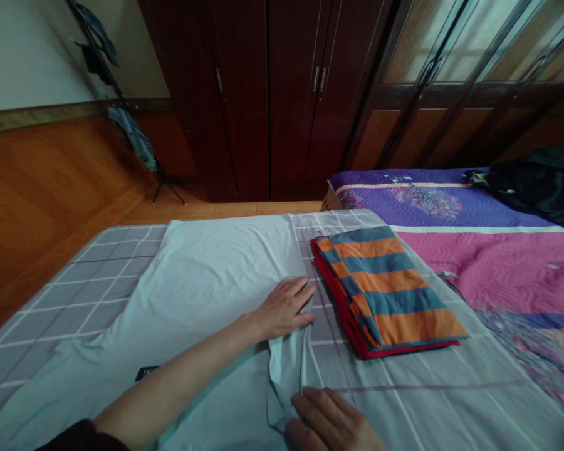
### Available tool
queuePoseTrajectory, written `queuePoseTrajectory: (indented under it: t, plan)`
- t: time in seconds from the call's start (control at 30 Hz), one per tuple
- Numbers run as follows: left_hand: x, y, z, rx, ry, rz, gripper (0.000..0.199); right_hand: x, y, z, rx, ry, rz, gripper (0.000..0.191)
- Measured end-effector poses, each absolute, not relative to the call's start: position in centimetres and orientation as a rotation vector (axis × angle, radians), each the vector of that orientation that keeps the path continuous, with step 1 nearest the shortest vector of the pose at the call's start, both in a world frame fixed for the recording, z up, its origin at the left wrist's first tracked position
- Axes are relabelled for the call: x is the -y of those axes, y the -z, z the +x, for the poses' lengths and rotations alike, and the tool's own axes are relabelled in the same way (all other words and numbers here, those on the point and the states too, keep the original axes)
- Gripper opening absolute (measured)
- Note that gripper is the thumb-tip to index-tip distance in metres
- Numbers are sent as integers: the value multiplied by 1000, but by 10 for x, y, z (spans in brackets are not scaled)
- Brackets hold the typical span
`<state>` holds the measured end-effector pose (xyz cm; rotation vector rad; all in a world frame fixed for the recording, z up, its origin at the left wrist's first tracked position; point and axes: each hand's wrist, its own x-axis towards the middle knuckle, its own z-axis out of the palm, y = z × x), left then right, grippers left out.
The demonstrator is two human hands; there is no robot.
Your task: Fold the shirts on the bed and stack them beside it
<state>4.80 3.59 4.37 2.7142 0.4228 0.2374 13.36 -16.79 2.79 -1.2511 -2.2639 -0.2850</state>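
A pale mint T-shirt (207, 282) is spread on the checked bedsheet, with a small dark label (146, 373) on it partly covered by my forearm. My left hand (284, 307) lies on the shirt's right side, fingers stretched out over the folded-in edge. Closer to me, my right hand (331, 419) has its fingers curled round the shirt's folded sleeve; its fingertips are partly hidden. Right of both hands rests a folded orange-and-blue striped garment (395, 285) on top of a folded red cloth (345, 313).
The grey checked bed (98, 275) adjoins a second bed with a purple and pink cover (512, 263). On that cover lies a dark garment (536, 185). Dark red wardrobes (267, 100) stand beyond, and a coat stand (136, 138) with clothes is at the left.
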Motion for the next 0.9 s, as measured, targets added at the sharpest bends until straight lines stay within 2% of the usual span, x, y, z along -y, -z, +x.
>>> queuePoseTrajectory:
  t: [0.13, 0.3, 0.47, 0.63, 0.77, 0.9]
  plan:
    - [-34, -46, 29, -537, -292, 2622, 30, 149, -26, 131, 2392, 263, -1094, 9]
    - [-22, -40, 20, -648, -302, 2497, 25, 139, -13, 129, 2377, 115, -960, 10]
    - [-18, -32, 24, -713, -496, 2338, 5, 139, -13, 130, 2314, -83, -936, 19]
    - [-17, -32, 23, -749, -623, 2150, 7, 145, -30, 133, 2489, -264, -963, 39]
    - [-15, -33, 20, -751, -636, 2127, 14, 147, -42, 129, 2482, -386, -1025, 43]
    - [-17, -31, 16, -686, -613, 2138, 10, 146, -43, 125, 2463, -354, -986, 44]
